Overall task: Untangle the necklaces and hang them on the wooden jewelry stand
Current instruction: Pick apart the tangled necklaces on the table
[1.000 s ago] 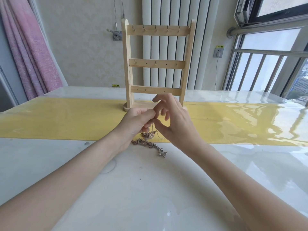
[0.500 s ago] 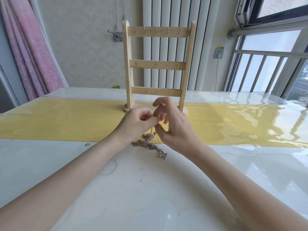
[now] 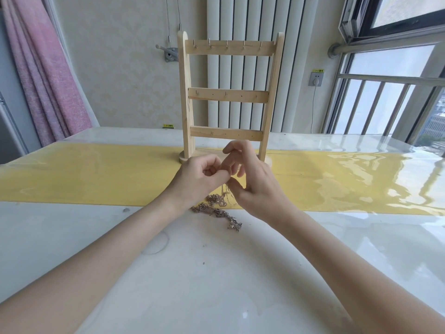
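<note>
above necklaces (image 3: 216, 208), pinching hands (image 3: 226, 179)

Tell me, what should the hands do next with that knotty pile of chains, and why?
Probably draw the pinched thin strand gently upward. The left hand and right hand both pinch it, the tangled silvery metal necklaces mostly lie heaped on the table, and the tall wooden jewelry stand holds nothing yet.

Jewelry stand (image 3: 228, 95): pale unfinished wood, matt, visible grain; small metal hooks (image 3: 226, 45) on top rail
Necklaces (image 3: 216, 208): fine metal chain, dull silvery-gold, knotted clump
Table (image 3: 216, 273): white, stone-like, smooth, glossy, reflecting window
Runner (image 3: 96, 174): yellow, under clear glossy film
Curtain (image 3: 45, 75): pink cloth, rough weave, matt
Window rail (image 3: 385, 78): brushed metal
</note>
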### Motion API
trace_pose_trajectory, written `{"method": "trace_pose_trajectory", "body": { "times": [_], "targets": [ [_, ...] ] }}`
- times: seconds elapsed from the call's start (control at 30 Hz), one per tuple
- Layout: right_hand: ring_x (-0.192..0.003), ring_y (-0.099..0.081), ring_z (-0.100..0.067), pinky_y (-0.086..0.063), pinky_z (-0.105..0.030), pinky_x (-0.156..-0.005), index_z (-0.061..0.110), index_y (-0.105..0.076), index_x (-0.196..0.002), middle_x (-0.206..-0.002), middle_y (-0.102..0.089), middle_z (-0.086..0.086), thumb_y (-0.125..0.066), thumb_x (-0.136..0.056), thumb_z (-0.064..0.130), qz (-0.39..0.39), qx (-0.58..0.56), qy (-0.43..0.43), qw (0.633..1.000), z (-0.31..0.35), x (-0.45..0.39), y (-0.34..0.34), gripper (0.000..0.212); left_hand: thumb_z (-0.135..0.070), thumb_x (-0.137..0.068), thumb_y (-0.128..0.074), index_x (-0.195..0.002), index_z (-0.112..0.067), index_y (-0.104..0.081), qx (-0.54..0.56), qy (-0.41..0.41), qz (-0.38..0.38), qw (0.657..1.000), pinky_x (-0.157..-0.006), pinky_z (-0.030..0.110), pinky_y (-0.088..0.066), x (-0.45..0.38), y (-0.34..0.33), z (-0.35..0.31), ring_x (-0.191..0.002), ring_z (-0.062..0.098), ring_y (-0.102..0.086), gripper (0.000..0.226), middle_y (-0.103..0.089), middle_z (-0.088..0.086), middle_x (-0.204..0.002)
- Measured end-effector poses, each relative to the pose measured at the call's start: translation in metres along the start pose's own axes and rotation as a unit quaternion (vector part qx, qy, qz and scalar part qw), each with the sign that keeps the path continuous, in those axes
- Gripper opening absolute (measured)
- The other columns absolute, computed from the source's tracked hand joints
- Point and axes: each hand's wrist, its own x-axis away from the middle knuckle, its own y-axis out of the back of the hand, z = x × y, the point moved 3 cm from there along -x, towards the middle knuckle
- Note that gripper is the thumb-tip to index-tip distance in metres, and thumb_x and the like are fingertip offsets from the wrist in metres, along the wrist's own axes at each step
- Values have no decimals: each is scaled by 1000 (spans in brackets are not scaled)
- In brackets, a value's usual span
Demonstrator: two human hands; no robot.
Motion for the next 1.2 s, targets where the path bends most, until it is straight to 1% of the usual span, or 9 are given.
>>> {"method": "trace_pose_trajectory", "body": {
  "times": [0.17, 0.27, 0.37, 0.43, 0.57, 0.8, 0.93, 1.1, 1.2],
  "targets": [
    [-72, -47, -9, -38, -15, -67, 7, -42, -109, -78, -54, 11, -58, -81, -6, -15, -70, -51, 996, -3, -2, 2, 35, -26, -65, -55, -66, -15, -59, 53, 30, -9, 998, -50, 14, -35, 1, -2, -3, -46, 3, -40, 11, -51, -14, -50],
    [-72, -47, -8, -38, -15, -66, 11, -40, -108, -76, -52, 14, -61, -81, -6, -13, -69, -55, 996, -5, -2, 3, 38, -22, -66, -52, -69, -13, -60, 115, 93, 35, 988, -52, 17, -38, 1, -2, 0, -48, 7, -39, 12, -48, -9, -52],
    [-75, -48, -9, -37, -19, -66, 15, -37, -107, -77, -52, 16, -59, -81, -5, 12, -61, -59, 996, -6, -1, 3, 40, -13, -76, -62, -74, -13, -65, 94, 104, 70, 988, -53, 16, -41, 3, 7, 2, -52, 8, -43, 3, -54, -4, -60],
    [-77, -48, -10, -37, -20, -65, 16, -37, -108, -78, -53, 16, -60, -81, -5, 19, -59, -63, 996, -6, -1, 4, 41, -1, -86, -60, -79, -13, -67, 72, 74, 65, 993, -54, 15, -42, 0, 15, -1, -53, 3, -47, 15, -61, -9, -61],
    [-76, -48, -5, -38, -23, -65, 17, -36, -108, -80, -54, 14, -60, -82, -5, 21, -47, -66, 996, -8, -2, 8, 42, 4, -87, -59, -79, -16, -68, 36, 31, 73, 996, -55, 11, -40, -3, 22, -8, -59, -3, -55, 23, -68, -11, -63],
    [-76, -47, -4, -38, -17, -64, 19, -37, -108, -78, -53, 19, -63, -81, -5, 33, -42, -67, 996, -9, -2, 8, 44, 2, -78, -69, -76, -14, -68, 18, 11, 93, 995, -66, 7, -45, -2, 19, -10, -65, -4, -60, 17, -68, -14, -62],
    [-77, -48, -3, -38, -15, -65, 20, -38, -107, -77, -54, 18, -63, -81, -4, 43, -50, -72, 995, -7, -2, 9, 45, -2, -80, -69, -78, -14, -69, 16, 35, 105, 994, -60, 8, -43, -2, 19, -8, -63, -4, -59, 12, -69, -11, -63],
    [-74, -48, -9, -38, -18, -62, 13, -42, -106, -75, -55, 8, -62, -85, -8, 74, -195, -146, 967, -4, -2, 12, 36, -12, -85, -63, -81, -12, -69, 77, 111, 137, 981, -61, 13, -45, 3, 18, -1, -59, 2, -54, 7, -65, -8, -65],
    [-82, -48, -15, -43, -19, -70, 12, -43, -107, -77, -55, 4, -62, -85, -8, 92, -275, -183, 939, -4, 0, 13, 35, -11, -90, -56, -86, -2, -64, 101, 118, 162, 974, -61, 16, -43, 5, 12, 0, -59, 5, -47, 12, -55, -8, -60]
  ]
}}
